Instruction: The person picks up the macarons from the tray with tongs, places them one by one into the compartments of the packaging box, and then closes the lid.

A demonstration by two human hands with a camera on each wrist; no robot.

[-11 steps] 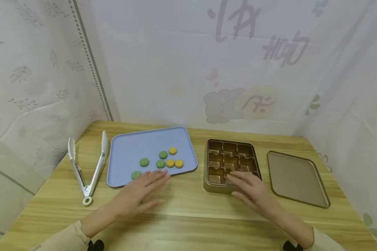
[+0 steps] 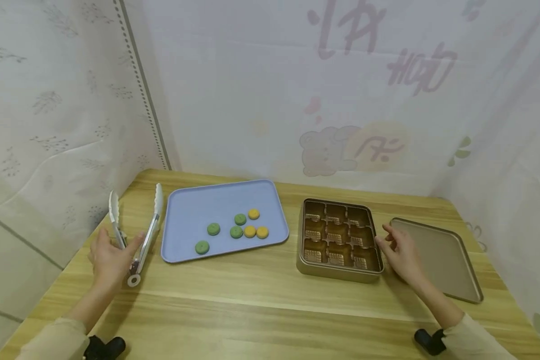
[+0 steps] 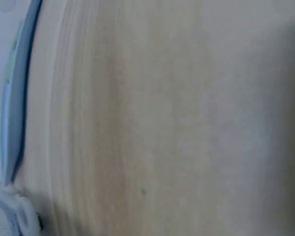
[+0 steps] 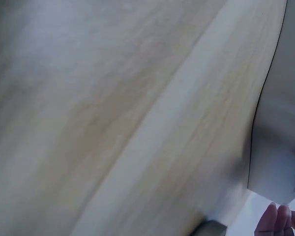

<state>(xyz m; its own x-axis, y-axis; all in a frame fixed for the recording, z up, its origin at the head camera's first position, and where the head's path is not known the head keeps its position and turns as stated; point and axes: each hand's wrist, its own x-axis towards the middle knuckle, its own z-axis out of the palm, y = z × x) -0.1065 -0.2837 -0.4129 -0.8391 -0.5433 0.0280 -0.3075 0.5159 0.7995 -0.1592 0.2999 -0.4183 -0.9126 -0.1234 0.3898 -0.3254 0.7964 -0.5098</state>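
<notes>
Metal tongs (image 2: 149, 240) with pale scalloped tips lie spread on the left of the table. My left hand (image 2: 110, 260) is over them, thumb and fingers apart on either side of one arm of the tongs. The ring end of the tongs (image 3: 27, 216) shows at the lower left of the left wrist view. At the right wall of a square bronze tin (image 2: 330, 272) is my right hand (image 2: 402, 255), its slightly bent fingertips close to the rim. Those fingers (image 4: 269, 219) appear at the bottom corner of the right wrist view. Inside the tin is a brown divided insert (image 2: 337, 232) without contents.
A blue tray (image 2: 186, 207) between tongs and tin carries several green round pieces (image 2: 213, 229) and three yellow ones (image 2: 262, 232). The tin's flat lid (image 2: 447, 260) lies at the far right, beside the right hand. Printed cloth (image 2: 234, 100) hangs behind the table.
My left hand has moved left from in front of the tray to the tongs. My right hand has gone from over the tin's front to its right side.
</notes>
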